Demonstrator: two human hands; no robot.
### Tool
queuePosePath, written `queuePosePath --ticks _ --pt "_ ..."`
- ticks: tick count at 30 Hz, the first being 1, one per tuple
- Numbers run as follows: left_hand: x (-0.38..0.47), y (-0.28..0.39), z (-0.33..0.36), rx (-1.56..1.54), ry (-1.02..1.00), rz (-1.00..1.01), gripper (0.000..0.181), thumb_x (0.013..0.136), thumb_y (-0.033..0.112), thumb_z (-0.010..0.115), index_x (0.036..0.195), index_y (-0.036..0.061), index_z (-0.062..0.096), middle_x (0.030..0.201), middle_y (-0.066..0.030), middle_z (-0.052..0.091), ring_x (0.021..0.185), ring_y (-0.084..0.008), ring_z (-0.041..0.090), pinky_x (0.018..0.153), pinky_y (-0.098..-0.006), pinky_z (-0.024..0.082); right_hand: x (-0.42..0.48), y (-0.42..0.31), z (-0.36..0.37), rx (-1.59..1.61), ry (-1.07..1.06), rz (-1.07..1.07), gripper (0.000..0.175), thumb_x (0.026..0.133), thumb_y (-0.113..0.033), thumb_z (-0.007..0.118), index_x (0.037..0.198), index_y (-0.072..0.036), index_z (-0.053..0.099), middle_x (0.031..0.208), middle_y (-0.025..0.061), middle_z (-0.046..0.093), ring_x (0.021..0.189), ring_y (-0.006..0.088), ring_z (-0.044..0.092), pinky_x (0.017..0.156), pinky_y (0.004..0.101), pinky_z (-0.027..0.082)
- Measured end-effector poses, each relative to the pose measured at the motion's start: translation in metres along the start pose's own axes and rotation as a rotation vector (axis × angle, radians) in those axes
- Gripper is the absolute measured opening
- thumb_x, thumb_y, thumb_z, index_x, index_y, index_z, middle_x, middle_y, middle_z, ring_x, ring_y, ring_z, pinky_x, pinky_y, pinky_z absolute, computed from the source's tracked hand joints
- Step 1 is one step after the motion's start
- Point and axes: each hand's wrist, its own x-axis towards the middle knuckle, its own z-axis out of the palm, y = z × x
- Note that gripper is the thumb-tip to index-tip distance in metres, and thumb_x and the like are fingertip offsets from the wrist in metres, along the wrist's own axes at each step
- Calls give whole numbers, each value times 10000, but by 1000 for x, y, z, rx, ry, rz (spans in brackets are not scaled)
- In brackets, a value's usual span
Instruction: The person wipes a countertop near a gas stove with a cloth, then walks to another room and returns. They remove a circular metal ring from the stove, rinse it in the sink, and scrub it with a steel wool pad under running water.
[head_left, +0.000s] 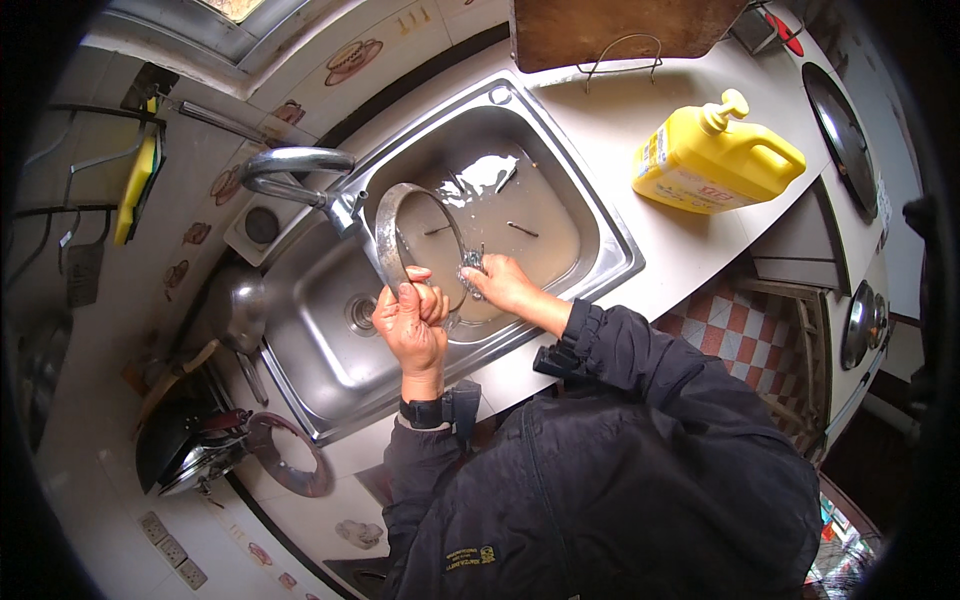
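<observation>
My left hand (411, 319) grips the lower edge of a stained metal ring (388, 234), which is tilted up over the right basin of a steel sink. My right hand (508, 283) pinches a steel wool scrubber (472, 261) against the ring's far right side. Below lies the right basin's murky, brownish water (551, 255). Several dark, thin metal pieces break its surface, among them a short bar (523, 229); what they belong to under the water is hidden.
A chrome faucet (292, 166) arches left of the ring, over the left basin (315, 352) with its drain. A yellow pump bottle (709, 161) stands right on the counter. A wooden board (615, 34) leans behind. Pans (176, 442) and a dark ring (289, 454) sit at left.
</observation>
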Motion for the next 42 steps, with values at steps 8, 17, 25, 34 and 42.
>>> queuePosePath --ticks 8,17,25,34,42 --pt "-15 -7 3 -33 -21 -32 309 961 233 487 991 -74 491 555 22 310 451 -61 238 433 -247 207 53 -21 -39 -176 211 -361 296 776 -239 685 763 40 586 725 234 606 711 400 606 623 435 482" --pt "-6 -9 -5 34 5 65 302 955 249 497 1000 -49 497 553 30 302 447 -62 238 426 -241 188 -11 -31 -7 231 -411 462 359 825 -300 654 726 42 608 633 169 604 535 262 585 471 380 454" --pt "-19 -14 1 -87 -19 13 289 950 235 507 1011 -47 502 554 21 307 454 -68 240 426 -248 201 36 -22 -23 -324 -91 42 421 759 -375 707 749 37 621 673 188 640 596 263 643 535 373 493" --pt "-14 7 -5 -82 10 -75 291 955 236 492 1018 -47 507 547 38 297 427 -51 236 392 -218 184 8 -27 -21 -116 -78 6 328 742 -246 725 813 45 593 687 224 613 608 386 604 573 410 494" --pt "-21 8 -6 -65 -34 -232 245 964 198 478 980 -44 516 547 34 300 431 -49 230 403 -216 191 42 -69 -49 -459 143 -860 318 723 -41 569 1027 30 513 934 177 529 806 330 606 643 364 527"
